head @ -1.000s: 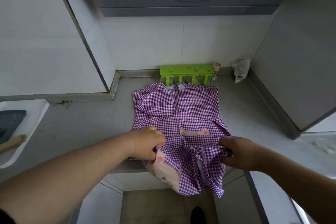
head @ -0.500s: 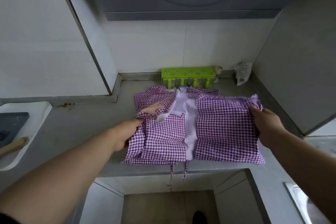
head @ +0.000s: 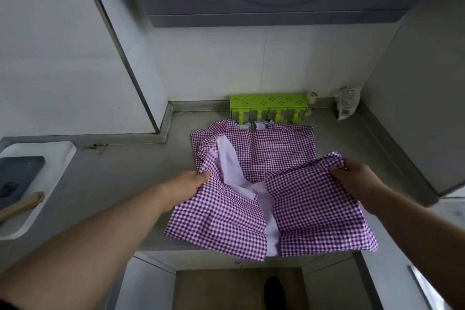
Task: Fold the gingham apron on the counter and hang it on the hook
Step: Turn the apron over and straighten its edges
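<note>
The purple-and-white gingham apron (head: 274,158) lies on the grey counter (head: 125,173), its lower half doubled up over the upper half with the pale lining showing in the middle. My left hand (head: 186,187) pinches the folded flap's left edge. My right hand (head: 352,178) grips the flap's upper right corner, lifted slightly off the cloth beneath. The apron's front edge overhangs the counter lip a little. No hook is in view.
A green perforated rack (head: 268,106) stands against the back wall behind the apron, with a small bottle (head: 310,102) and a crumpled packet (head: 346,106) to its right. A white tray (head: 37,184) holding a dark slab and a wooden handle sits far left. A grey panel walls the right.
The hanging lower part of the apron was lifted and folded up over the rest. Since half a second ago both hands have drawn back toward me, the flap sagging in the middle.
</note>
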Available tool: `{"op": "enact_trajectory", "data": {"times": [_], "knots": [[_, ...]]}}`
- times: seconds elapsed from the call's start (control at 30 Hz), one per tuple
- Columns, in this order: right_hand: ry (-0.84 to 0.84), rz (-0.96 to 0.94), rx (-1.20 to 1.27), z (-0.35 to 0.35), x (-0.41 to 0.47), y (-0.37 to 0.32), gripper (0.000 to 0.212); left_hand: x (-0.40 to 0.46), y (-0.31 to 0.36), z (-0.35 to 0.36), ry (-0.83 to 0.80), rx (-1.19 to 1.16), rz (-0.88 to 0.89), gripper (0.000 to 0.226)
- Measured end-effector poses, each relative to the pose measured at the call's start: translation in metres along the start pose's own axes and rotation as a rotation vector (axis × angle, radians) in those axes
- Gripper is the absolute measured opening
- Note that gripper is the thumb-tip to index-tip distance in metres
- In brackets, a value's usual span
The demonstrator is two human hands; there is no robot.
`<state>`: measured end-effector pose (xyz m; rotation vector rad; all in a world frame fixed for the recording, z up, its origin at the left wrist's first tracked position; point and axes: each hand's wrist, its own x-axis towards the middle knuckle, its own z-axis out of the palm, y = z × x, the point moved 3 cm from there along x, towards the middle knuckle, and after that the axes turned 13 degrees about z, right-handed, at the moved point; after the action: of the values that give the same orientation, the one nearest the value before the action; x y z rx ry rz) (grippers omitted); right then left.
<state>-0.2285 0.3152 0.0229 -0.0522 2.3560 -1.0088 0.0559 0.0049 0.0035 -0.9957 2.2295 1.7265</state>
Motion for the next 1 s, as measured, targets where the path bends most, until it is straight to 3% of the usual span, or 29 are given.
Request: {"op": "enact_trajectory", "data": {"times": [0.13,0.3,0.4,0.57,0.8,0.87,0.93,1.0], "knots": [[-0.042,-0.008,0.067,-0.001,0.034,-0.022,0.011,0.03,0.008,-0.012,0.098,-0.123,0.042,0.064],[0.018,-0.013,0.181,-0.005,0.098,-0.059,0.011,0.074,0.015,-0.038,0.333,-0.23,0.052,0.06],[0.066,0.023,0.206,-0.004,0.147,-0.075,0.023,0.101,0.024,-0.052,0.47,-0.233,0.04,0.053],[0.049,0.08,0.146,0.007,0.205,-0.098,0.044,0.141,0.025,-0.072,0.611,-0.124,0.024,0.059],[0.086,0.161,-0.142,0.037,0.258,-0.082,0.031,0.18,-0.008,-0.073,0.62,0.052,-0.045,0.056],[0.169,0.144,-0.232,0.042,0.258,-0.078,0.054,0.183,-0.026,-0.069,0.6,0.117,-0.047,0.069],[0.241,0.038,-0.357,0.047,0.247,-0.075,0.066,0.177,-0.034,-0.061,0.567,0.277,-0.078,0.076],[0.195,-0.157,-0.565,0.057,0.237,-0.066,0.058,0.164,-0.032,-0.046,0.46,0.59,-0.046,0.07]]}}
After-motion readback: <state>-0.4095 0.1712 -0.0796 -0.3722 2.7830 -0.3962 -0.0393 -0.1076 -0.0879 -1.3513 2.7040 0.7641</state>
